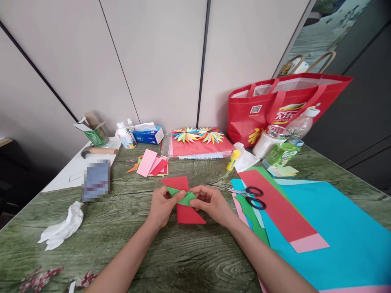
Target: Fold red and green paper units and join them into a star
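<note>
Between my hands, a little above the table, is a folded paper piece made of a red paper strip and a green paper strip crossing over it. The red ends have slanted points, one toward the back and one toward the front. My left hand pinches the left side, its thumb pressed on the green fold. My right hand grips the right end of the green strip between thumb and fingers. Parts of the fingers behind the paper are hidden.
To the right, black-handled scissors lie on coloured paper sheets. A yellow glue stick stands behind them. Paper pieces, folded paper stars, a tissue pack and a red bag line the back. A hammer and crumpled tissue lie left.
</note>
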A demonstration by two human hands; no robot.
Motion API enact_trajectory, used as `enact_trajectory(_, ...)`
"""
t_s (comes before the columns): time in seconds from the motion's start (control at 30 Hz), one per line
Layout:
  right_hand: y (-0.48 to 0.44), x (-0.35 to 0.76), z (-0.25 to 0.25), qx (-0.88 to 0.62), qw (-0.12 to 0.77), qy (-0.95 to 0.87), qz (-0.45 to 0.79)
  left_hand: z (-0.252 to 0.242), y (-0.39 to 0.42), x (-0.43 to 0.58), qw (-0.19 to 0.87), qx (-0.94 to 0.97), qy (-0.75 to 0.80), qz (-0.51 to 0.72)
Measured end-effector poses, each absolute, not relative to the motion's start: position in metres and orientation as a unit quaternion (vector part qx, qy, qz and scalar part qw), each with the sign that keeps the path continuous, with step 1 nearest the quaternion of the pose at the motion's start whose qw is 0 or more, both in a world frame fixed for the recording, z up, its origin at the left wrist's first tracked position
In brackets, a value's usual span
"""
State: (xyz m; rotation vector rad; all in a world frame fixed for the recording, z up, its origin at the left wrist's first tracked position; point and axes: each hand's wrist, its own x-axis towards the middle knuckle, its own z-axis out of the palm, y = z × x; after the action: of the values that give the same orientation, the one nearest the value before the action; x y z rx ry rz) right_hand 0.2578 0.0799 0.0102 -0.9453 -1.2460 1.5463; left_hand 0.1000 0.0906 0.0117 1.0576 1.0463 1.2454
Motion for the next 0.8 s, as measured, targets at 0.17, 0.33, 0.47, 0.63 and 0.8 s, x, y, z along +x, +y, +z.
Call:
enact_trajectory(0.17, 0.08, 0.26, 0.01, -0.361, 0.443, -0.509, 0.644, 0.011, 0.088, 0.103, 0.574, 0.426, 0.444, 0.541)
enact_trajectory(0.33, 0.08, 0.261, 0.01, -0.358, 0.427, -0.519, 0.648, 0.01, 0.085, 0.105, 0.572, 0.41, 0.448, 0.551)
enact_trajectory(0.47, 0.08, 0.262, 0.012, -0.357, 0.418, -0.529, 0.647, 0.012, 0.083, 0.108, 0.581, 0.393, 0.445, 0.556)
enact_trajectory(0.63, 0.079, 0.26, 0.009, -0.369, 0.403, -0.538, 0.642, 0.012, 0.081, 0.109, 0.587, 0.371, 0.46, 0.553)
enact_trajectory(0.8, 0.076, 0.254, -0.002, -0.434, 0.409, -0.585, 0.551, 0.007, 0.083, 0.109, 0.524, 0.448, 0.5, 0.524)
